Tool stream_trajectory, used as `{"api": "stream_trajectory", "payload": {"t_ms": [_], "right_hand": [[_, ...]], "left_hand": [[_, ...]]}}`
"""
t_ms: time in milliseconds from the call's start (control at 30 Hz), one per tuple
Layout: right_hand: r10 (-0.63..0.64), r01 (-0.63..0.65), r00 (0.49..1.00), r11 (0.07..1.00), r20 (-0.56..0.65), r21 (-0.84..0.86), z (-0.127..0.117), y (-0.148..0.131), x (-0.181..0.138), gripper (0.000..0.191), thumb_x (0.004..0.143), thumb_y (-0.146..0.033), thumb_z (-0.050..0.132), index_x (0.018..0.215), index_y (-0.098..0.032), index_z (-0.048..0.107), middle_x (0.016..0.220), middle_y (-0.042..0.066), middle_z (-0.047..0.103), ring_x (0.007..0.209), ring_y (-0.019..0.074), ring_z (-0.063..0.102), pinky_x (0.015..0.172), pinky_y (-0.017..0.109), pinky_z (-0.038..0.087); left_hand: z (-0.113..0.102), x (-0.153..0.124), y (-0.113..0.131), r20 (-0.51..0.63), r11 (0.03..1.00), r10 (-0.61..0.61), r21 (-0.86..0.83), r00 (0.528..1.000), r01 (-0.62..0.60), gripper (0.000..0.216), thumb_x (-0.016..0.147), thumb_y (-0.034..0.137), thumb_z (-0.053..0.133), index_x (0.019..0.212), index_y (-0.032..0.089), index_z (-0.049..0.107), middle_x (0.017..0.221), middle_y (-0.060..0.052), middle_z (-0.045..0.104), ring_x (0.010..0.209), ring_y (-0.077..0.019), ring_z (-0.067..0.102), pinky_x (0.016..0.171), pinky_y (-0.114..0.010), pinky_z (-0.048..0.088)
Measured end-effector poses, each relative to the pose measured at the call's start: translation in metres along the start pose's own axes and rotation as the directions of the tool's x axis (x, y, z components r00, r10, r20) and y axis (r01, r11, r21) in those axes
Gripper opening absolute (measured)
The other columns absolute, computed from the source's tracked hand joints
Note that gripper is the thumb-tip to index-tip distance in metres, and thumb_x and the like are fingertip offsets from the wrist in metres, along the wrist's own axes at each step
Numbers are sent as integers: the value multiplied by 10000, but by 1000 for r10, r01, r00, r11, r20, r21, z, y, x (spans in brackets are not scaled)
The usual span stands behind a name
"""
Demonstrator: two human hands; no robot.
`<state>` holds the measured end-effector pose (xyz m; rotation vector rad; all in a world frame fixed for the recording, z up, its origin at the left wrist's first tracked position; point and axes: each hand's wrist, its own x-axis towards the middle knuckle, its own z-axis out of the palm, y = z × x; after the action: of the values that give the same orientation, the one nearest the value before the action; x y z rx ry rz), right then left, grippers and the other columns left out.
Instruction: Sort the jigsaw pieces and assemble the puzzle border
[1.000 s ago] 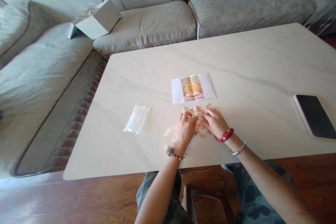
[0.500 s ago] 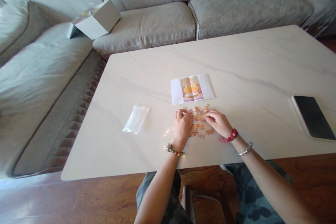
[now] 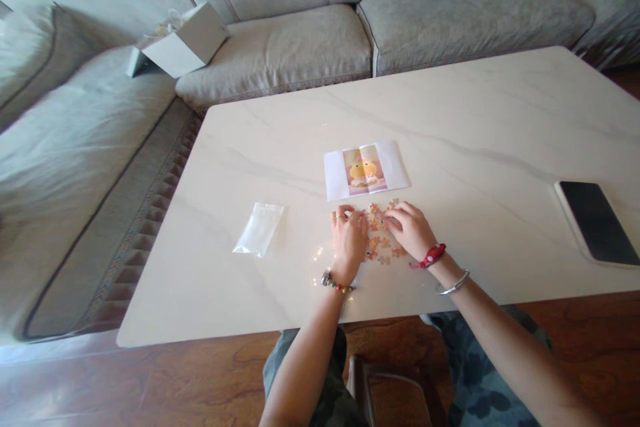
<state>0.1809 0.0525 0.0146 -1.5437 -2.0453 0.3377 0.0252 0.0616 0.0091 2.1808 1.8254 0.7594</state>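
Observation:
Small orange and pink jigsaw puzzle pieces (image 3: pixel 383 243) lie in a loose cluster on the white marbled table (image 3: pixel 260 160). At the cluster's left side my left hand (image 3: pixel 349 238) is closed, thumb and fingers pinched on a puzzle piece that they mostly cover. My right hand (image 3: pixel 412 232) is closed too, its fingertips pinching a puzzle piece over the right part of the cluster. Just beyond the pieces is a creased paper sheet (image 3: pixel 334 175) with a printed picture of a yellow cartoon figure.
A clear plastic bag (image 3: pixel 260 230) lies left of my hands. Far to the right rests a dark-screened phone or tablet (image 3: pixel 600 223). Behind the table stands a grey sofa (image 3: pixel 300 43) with a white box (image 3: pixel 187 43) on it. A stool (image 3: pixel 357 380) shows between my legs.
My right hand has moved slightly left, closer to my left hand, over the puzzle pieces. My left hand has barely shifted. The paper and bag lie as before.

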Motion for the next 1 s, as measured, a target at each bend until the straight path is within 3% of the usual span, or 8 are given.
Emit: {"api": "stream_trajectory", "payload": {"t_ms": [167, 400, 533, 767, 1000], "right_hand": [[-174, 184, 974, 981, 148, -57, 5, -2, 21, 216, 803, -141, 478, 887, -226, 658, 803, 49, 564, 772, 159, 501, 699, 281, 373], [-298, 371, 884, 916, 361, -151, 0, 7, 46, 145, 766, -154, 527, 766, -191, 667, 764, 46, 565, 754, 157, 486, 665, 277, 336], [-309, 424, 863, 873, 401, -240, -6, 4, 46, 142, 776, -170, 518, 692, -164, 632, 760, 55, 577, 766, 167, 485, 674, 289, 327], [-469, 619, 757, 737, 455, -272, -7, -5, 50, 242, 795, -75, 427, 641, -138, 603, 721, 78, 576, 715, 170, 480, 657, 313, 319], [-516, 634, 756, 729, 402, -257, 0, -4, 51, 280, 821, -79, 379, 641, -143, 585, 709, 75, 566, 692, 162, 473, 652, 311, 323]], "left_hand": [[-5, -1, -4, 50, 1000, 0, 30, 999, -2, 185, 803, 199, 494, 927, 224, 629, 989, -73, 492, 920, -216, 460, 816, -374, 397], [-8, -6, -2, 98, 999, -25, 28, 995, 22, 264, 760, 344, 573, 990, 215, 593, 1065, -87, 468, 955, -241, 436, 823, -381, 398], [-7, -8, -1, 106, 999, -52, 20, 993, 51, 339, 720, 380, 617, 1012, 212, 575, 1099, -94, 450, 975, -255, 430, 801, -383, 405], [-5, -11, -3, 104, 997, -72, -19, 992, 74, 339, 702, 310, 638, 1028, 250, 568, 1141, -81, 426, 976, -243, 431, 805, -383, 404], [-9, -9, -10, 39, 997, -69, -40, 997, 70, 386, 710, 302, 629, 1075, 224, 532, 1120, -91, 438, 967, -243, 438, 831, -387, 397]]}}
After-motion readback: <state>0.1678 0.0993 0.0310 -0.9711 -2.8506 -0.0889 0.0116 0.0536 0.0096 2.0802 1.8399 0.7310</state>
